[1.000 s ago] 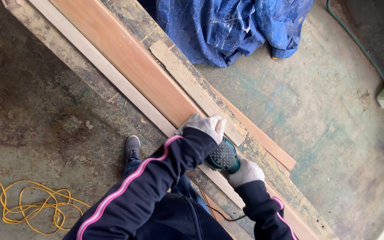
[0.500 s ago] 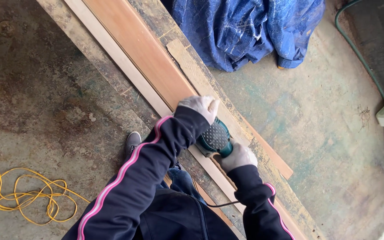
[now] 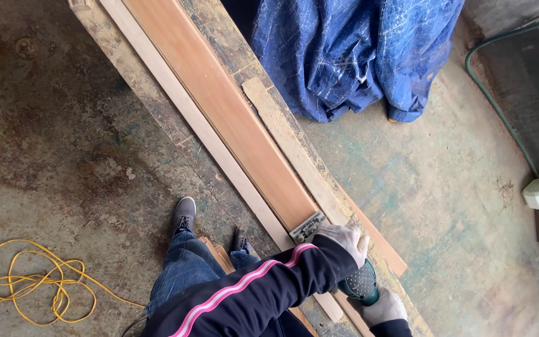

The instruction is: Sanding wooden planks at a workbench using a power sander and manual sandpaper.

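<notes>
Right gloved hand (image 3: 385,307) clamped on rear handle of green electric sander (image 3: 358,284), at 5 o'clock; left gloved hand (image 3: 344,238) wrapped over its front. Sander sits on long reddish-brown wooden plank (image 3: 232,118) running toward 11 o'clock. Yellow coiled cord (image 3: 26,281) at 8 o'clock, crumpled blue tarp (image 3: 357,50) at 1 o'clock

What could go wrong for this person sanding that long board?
1. Both gloved hands, the left hand and the right hand, grip the green sander near the board's edge; it might slip off.
2. A loose plank lies beside the board and may shift.
3. The yellow cord coils on the floor by the shoe, a possible trip hazard.
</notes>
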